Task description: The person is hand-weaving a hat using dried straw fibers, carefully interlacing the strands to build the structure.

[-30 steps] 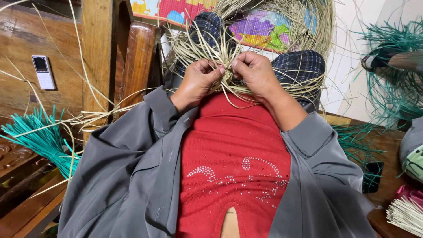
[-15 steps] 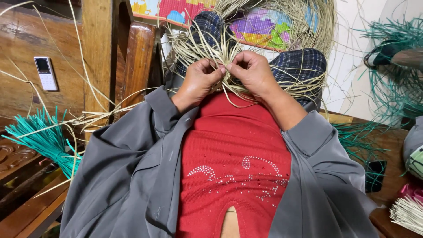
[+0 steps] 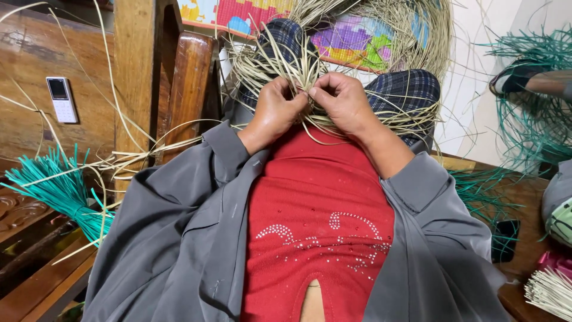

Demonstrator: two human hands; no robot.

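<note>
Soft, even indoor light fills the scene, bright enough to show colour and texture clearly. Shadows are faint and diffuse, deepest at the lower left by the wooden bench (image 3: pixel 36 280). The pale wall (image 3: pixel 476 71) reads slightly washed. Focus is sharp at centre; wide-angle stretching bends the edges.

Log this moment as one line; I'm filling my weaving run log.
left hand: pinching straw strands | right hand: pinching same strands | teal strand bundle: untouched, at left side
</note>
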